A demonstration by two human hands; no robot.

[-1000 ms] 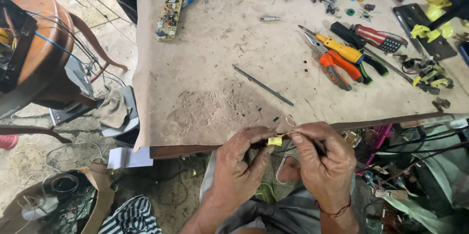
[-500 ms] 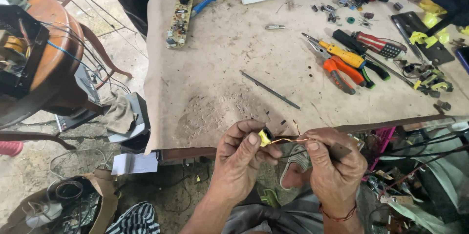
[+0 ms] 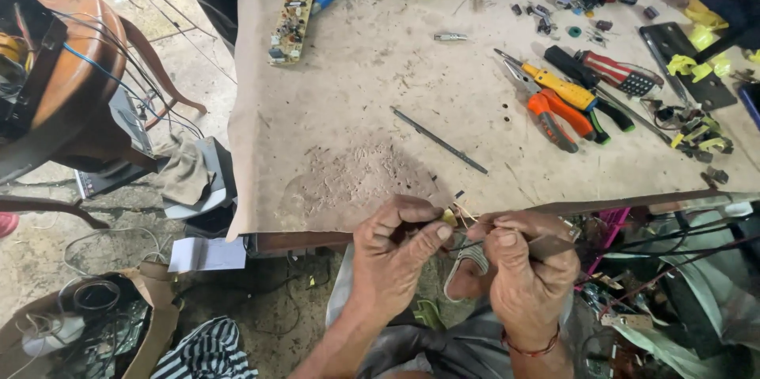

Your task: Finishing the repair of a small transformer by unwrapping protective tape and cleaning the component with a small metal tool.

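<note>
Just off the workbench (image 3: 356, 94) edge at six o'clock, the left hand (image 3: 393, 256) pinches a small yellow part (image 3: 449, 217) and the right hand (image 3: 526, 272) is closed on its thin wire (image 3: 469, 246), probably light, limp and fragile, best gripped near the joint.

Left hand (image 3: 396, 256) and right hand (image 3: 526, 272) meet just below the workbench (image 3: 356, 94) edge, pinching a small yellow part (image 3: 449, 217) with thin wires between fingertips. Pliers (image 3: 554, 114), screwdrivers (image 3: 613, 74), a metal rod (image 3: 438, 140) and a circuit board (image 3: 289, 19) lie on the bench.
</note>
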